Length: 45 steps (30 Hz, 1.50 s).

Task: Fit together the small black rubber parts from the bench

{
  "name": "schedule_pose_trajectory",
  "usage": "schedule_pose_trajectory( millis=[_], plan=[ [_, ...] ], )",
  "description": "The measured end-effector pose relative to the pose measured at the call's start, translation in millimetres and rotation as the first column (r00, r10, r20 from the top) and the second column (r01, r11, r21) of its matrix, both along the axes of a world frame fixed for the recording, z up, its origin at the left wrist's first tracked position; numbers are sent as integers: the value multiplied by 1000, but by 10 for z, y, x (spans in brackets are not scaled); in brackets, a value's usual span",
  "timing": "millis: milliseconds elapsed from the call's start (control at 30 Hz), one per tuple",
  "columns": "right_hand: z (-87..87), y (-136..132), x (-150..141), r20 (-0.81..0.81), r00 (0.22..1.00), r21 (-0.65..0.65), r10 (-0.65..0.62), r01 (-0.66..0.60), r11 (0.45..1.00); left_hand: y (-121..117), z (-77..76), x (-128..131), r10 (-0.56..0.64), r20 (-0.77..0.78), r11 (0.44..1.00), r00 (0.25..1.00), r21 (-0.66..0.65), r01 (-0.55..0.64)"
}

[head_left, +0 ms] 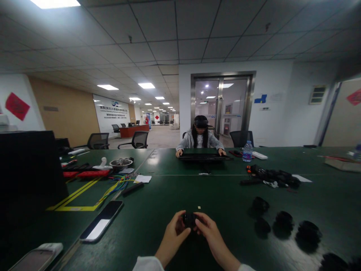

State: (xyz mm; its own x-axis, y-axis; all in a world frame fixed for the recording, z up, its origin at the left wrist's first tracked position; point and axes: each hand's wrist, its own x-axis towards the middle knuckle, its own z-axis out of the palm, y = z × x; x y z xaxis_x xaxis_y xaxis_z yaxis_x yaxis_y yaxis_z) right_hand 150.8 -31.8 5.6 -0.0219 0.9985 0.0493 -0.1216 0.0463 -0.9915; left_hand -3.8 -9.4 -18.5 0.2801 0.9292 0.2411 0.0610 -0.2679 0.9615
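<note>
Between my two hands is a small black part [189,219], held just above the green table [158,195]. Its exact kind is too dark to make out. My left hand [175,229] grips its left side with thumb and fingers. On the right side, the thumb and fingers of my right hand [208,228] close on the same part. A tiny pale piece [199,207] lies on the table just beyond my hands. Off to the right stand several black round parts, among them one black ring-like part [284,219].
A phone [102,221] and a second phone [38,258] lie at left, near coloured wires [117,185] and a metal bowl [121,163]. Across the table a person [200,137] holds a flat black panel [204,157]. A water bottle [247,151] and a black pile [272,176] are at right.
</note>
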Motion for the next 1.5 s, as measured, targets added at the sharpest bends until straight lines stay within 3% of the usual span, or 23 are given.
schedule_pose_trajectory(
  millis=[167, 467, 633, 800, 1167, 1500],
  plan=[
    [-4, -7, 0, -12, 1000, 6, 24, -24, 1000, 11, -21, 5, 3, 9, 1000, 1000, -15, -3],
    [10, -31, 13, 26, 999, -27, 40, -40, 999, -106, 182, 35, 35, -32, 997, 999, -75, -37],
    [26, -39, -8, 84, 992, 10, 94, -96, 995, -71, 128, 21, 82, -13, 992, 997, -91, -83],
    [72, -42, -30, 118, 989, 23, 87, -90, 996, -54, 124, 14, 180, -8, 984, 984, 0, -180],
    [27, -13, -22, 68, 997, 1, 23, -23, 1000, -16, 93, -27, 16, 53, 1000, 998, 2, -17],
    [71, -42, -14, 61, 997, -2, 49, -49, 999, -6, 55, 4, 57, 106, 993, 993, -109, -45]
  ],
)
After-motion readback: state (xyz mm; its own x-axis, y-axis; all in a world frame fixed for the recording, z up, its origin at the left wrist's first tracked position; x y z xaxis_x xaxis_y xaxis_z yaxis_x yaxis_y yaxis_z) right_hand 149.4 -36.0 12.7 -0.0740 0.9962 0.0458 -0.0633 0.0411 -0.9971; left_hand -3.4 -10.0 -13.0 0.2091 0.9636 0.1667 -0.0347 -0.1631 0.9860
